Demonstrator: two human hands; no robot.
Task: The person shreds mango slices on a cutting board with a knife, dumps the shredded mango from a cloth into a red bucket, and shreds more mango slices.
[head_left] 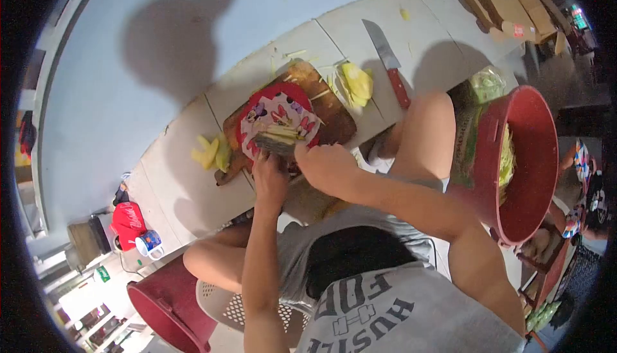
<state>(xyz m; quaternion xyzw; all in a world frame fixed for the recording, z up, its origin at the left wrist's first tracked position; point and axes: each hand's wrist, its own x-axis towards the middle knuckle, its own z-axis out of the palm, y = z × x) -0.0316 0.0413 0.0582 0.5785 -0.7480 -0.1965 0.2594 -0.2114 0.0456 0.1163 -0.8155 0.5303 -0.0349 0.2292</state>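
Note:
My left hand point(268, 171) is closed at the near edge of a red and pink cloth point(283, 110) printed with cartoon figures. Its fingertips meet a dark grey, flat, blade-like tool point(276, 144); what else they hold is hidden. At the tool's other end, my right hand point(324, 165) is closed in a fist around it. Pale yellow-green strips point(284, 132) lie along the tool's upper edge. Under the cloth is a wooden cutting board point(337, 112) with scattered shreds.
Peeled pale-green pieces point(355, 84) lie right of the board, more pieces point(209, 152) left. A red-handled knife point(388, 63) rests farther right. A red bucket point(530, 205) holding shreds stands at right, another red bucket point(170, 301) at lower left. A mug point(148, 243) stands at left.

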